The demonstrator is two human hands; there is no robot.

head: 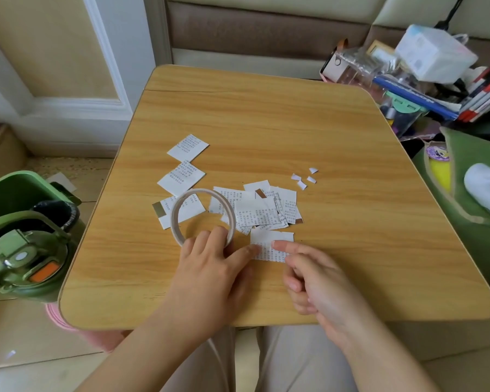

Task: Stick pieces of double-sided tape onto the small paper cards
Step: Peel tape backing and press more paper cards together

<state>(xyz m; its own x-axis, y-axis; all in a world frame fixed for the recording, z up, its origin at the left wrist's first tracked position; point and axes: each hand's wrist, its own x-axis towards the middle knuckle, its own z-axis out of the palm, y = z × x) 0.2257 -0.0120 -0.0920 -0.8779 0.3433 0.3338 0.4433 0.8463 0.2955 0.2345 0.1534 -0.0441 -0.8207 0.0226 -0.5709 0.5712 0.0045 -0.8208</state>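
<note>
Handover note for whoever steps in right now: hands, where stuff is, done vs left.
Left hand: fingers curled over the near rim of the tape roll, fingertip on the front card.
Right hand: index finger pressing the same card, other fingers curled, holding nothing.
Card pile sits mid-table; three single cards lie left of it, one under the roll.
Done: tape strips show on the card under the roll and on two in the pile.
Left: front card and the two far-left cards show no tape. Peeled scraps lie right.
</note>
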